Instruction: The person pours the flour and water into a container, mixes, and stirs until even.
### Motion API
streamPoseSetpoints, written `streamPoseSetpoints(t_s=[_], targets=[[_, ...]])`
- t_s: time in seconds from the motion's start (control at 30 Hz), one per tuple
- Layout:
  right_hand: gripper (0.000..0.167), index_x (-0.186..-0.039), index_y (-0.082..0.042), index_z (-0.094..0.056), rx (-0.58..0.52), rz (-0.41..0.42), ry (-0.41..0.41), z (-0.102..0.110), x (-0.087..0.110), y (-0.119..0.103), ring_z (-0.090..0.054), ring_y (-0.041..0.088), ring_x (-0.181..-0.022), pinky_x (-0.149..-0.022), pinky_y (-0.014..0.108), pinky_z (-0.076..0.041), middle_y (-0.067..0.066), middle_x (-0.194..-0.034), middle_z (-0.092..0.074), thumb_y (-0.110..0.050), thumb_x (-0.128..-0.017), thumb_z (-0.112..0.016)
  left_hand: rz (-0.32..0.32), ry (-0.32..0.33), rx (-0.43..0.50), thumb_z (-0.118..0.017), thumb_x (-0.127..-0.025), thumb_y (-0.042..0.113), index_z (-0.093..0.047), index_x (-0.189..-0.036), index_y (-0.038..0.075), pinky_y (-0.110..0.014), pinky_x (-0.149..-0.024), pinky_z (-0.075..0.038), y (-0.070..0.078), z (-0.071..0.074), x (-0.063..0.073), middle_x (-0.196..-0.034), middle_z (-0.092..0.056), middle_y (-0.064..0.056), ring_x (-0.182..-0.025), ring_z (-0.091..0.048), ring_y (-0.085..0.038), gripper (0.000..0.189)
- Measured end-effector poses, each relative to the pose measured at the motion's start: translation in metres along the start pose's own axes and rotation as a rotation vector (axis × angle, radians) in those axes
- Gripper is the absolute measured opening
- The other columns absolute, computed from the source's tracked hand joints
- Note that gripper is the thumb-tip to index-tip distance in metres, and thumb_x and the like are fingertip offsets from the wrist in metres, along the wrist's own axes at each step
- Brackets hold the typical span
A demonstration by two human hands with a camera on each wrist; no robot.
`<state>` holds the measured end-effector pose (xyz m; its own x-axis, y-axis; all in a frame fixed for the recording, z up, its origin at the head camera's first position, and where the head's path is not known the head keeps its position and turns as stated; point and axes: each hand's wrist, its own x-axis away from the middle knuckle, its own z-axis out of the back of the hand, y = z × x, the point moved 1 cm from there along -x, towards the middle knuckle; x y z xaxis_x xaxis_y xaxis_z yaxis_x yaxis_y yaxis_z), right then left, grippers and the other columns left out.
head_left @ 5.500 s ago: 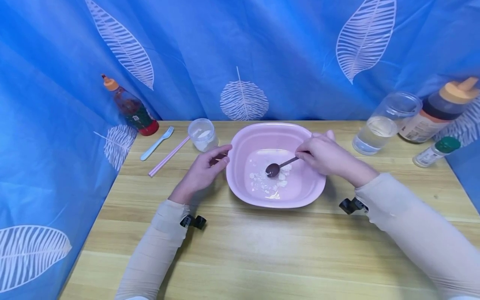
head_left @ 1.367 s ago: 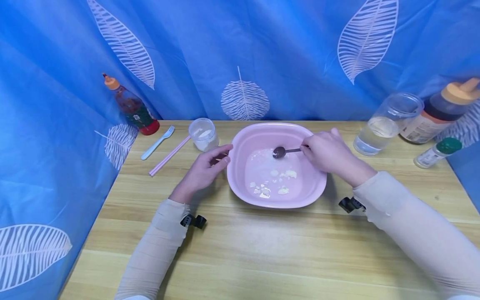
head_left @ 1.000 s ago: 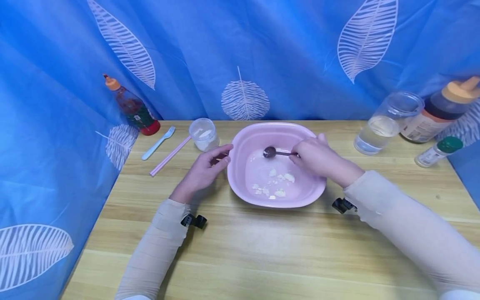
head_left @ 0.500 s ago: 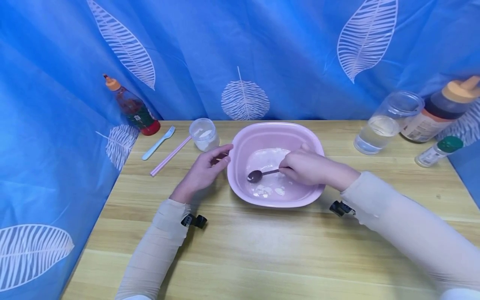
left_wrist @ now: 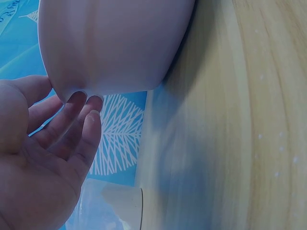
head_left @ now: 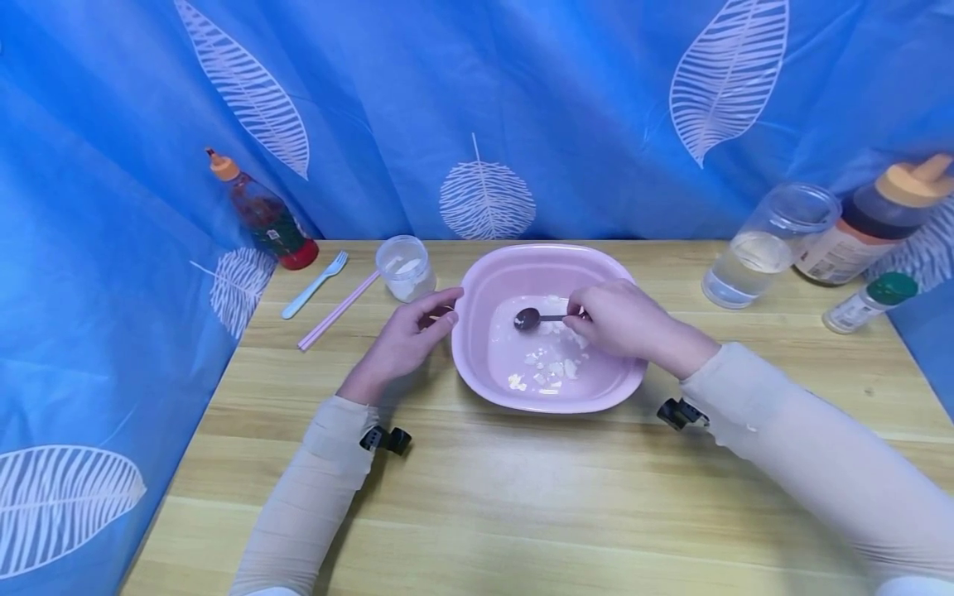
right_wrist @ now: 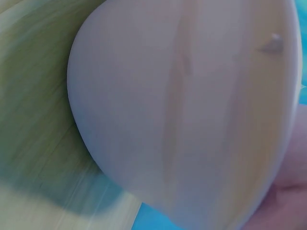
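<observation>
In the head view, a pink plastic basin (head_left: pixel 551 406) stands at the table's middle. White wet-looking clumps (head_left: pixel 551 364) and a shallow layer of liquid lie on its floor. My right hand (head_left: pixel 622 323) reaches over the right rim and pinches the handle of a dark brown spoon (head_left: pixel 527 319), whose bowl is low over the basin's floor, pointing left. My left hand (head_left: pixel 406 335) rests its fingertips against the outside of the left rim, fingers slightly bent. In the left wrist view those fingertips touch the basin's outer wall (left_wrist: pixel 120 43). The right wrist view mostly shows the basin's outside (right_wrist: pixel 144 96).
A clear cup (head_left: pixel 406 269) of white powder stands left of the basin, beside pink chopsticks (head_left: pixel 339 310), a pale blue fork (head_left: pixel 315 285) and a red sauce bottle (head_left: pixel 268 215). On the right are a jug of water (head_left: pixel 760 252), a large sauce bottle (head_left: pixel 857 223) and a green-capped shaker (head_left: pixel 868 302).
The spoon circles in the basin; over the last half second it swung from the near left up and right. The clumps have shifted and broken into different shapes. My left hand holds its place.
</observation>
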<state>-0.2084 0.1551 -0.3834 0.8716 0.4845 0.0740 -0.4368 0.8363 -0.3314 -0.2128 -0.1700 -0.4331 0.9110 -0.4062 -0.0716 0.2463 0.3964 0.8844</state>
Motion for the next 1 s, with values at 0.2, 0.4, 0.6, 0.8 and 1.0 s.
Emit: streamPoseSetpoints(t_s=[0.2,0.4,0.6,0.8,1.0], targets=[[0.017,-0.099,-0.007,-0.079,0.008,-0.015,-0.002,0.0,-0.008,0.0,-0.062,0.018,-0.072,-0.083,0.044,-0.055,0.002,-0.082,-0.073,-0.017,-0.105,-0.066,0.001,0.003,0.004,-0.06,-0.111,0.016,-0.059,-0.155,0.007,-0.052,-0.105,-0.055,-0.001,0.0,0.0,-0.148,-0.065,-0.016,-0.128,-0.065,-0.035,0.045],[0.021,-0.103,-0.003,-0.079,-0.063,0.062,-0.062,-0.006,-0.009,-0.007,-0.061,0.014,-0.071,-0.079,0.039,-0.058,0.0,-0.08,-0.07,-0.015,-0.108,-0.062,-0.001,-0.004,0.004,-0.06,-0.111,0.017,-0.058,-0.155,0.008,-0.052,-0.106,-0.056,-0.001,-0.001,0.0,-0.149,-0.065,-0.016,-0.128,-0.065,-0.034,0.045],[0.017,-0.102,-0.009,-0.078,-0.075,0.197,-0.131,-0.01,0.002,-0.01,-0.06,0.009,-0.072,-0.081,0.038,-0.056,-0.005,-0.079,-0.068,-0.014,-0.107,-0.063,-0.008,-0.002,-0.004,-0.059,-0.111,0.016,-0.058,-0.155,0.007,-0.054,-0.106,-0.056,-0.001,-0.001,-0.001,-0.149,-0.065,-0.017,-0.128,-0.065,-0.034,0.045],[0.014,-0.094,-0.013,-0.077,-0.065,0.332,-0.154,-0.005,0.013,-0.007,-0.058,0.003,-0.071,-0.075,0.032,-0.055,-0.009,-0.077,-0.067,-0.011,-0.104,-0.068,-0.004,-0.003,-0.011,-0.059,-0.111,0.017,-0.057,-0.156,0.008,-0.054,-0.107,-0.056,-0.003,-0.001,-0.002,-0.15,-0.064,-0.016,-0.129,-0.065,-0.034,0.045],[0.014,-0.094,-0.015,-0.078,-0.082,0.304,-0.165,0.003,0.019,0.0,-0.057,0.003,-0.073,-0.074,0.03,-0.054,-0.008,-0.081,-0.071,-0.013,-0.104,-0.07,0.004,-0.003,0.0,-0.06,-0.111,0.019,-0.059,-0.155,0.01,-0.053,-0.107,-0.056,-0.002,-0.001,-0.002,-0.148,-0.065,-0.013,-0.129,-0.065,-0.033,0.045]])
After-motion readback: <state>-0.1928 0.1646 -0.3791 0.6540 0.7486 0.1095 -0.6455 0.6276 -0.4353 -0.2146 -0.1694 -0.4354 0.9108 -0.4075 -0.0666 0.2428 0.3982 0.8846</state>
